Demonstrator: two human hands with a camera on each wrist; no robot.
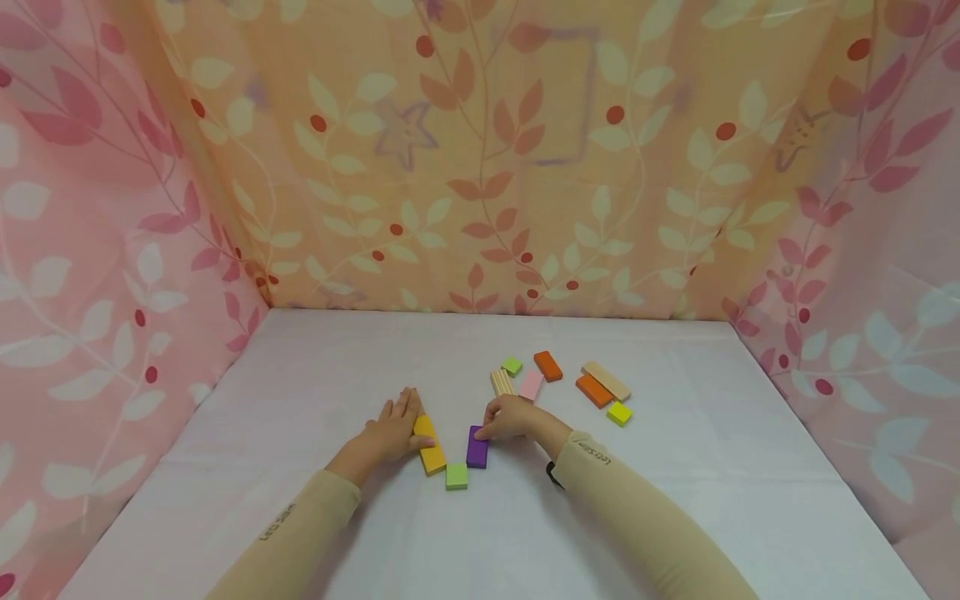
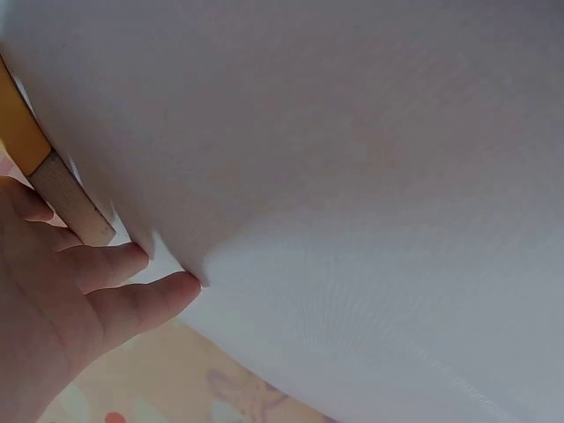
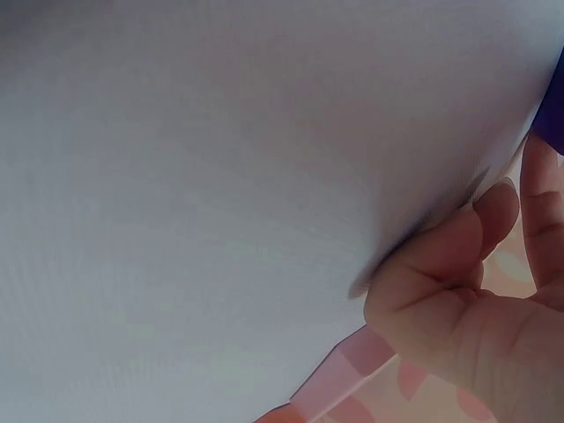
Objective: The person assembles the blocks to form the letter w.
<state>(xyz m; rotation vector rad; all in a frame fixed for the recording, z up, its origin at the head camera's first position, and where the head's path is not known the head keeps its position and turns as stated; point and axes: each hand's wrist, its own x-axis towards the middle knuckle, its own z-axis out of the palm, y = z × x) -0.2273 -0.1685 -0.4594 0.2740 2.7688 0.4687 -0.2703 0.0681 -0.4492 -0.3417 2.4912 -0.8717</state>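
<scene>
Head: yellow block (image 1: pixel 431 457) touched by left hand (image 1: pixel 392 431), fingers mostly straight; purple block (image 1: pixel 476 452), to its right, pinched by right hand (image 1: pixel 512 416) — probably best slid flat, near green block (image 1: pixel 456 477) left undisturbed. White cloth (image 1: pixel 420 550) spread beneath, floral curtains (image 1: pixel 487 208) hung around. Left wrist: wood-coloured block (image 2: pixel 72 199) seen end-to-end with yellow. Right wrist: purple partly shown — other fingers curled.

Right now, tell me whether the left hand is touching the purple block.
No, the left hand rests on the yellow-orange block, while the right hand touches the purple block.
</scene>
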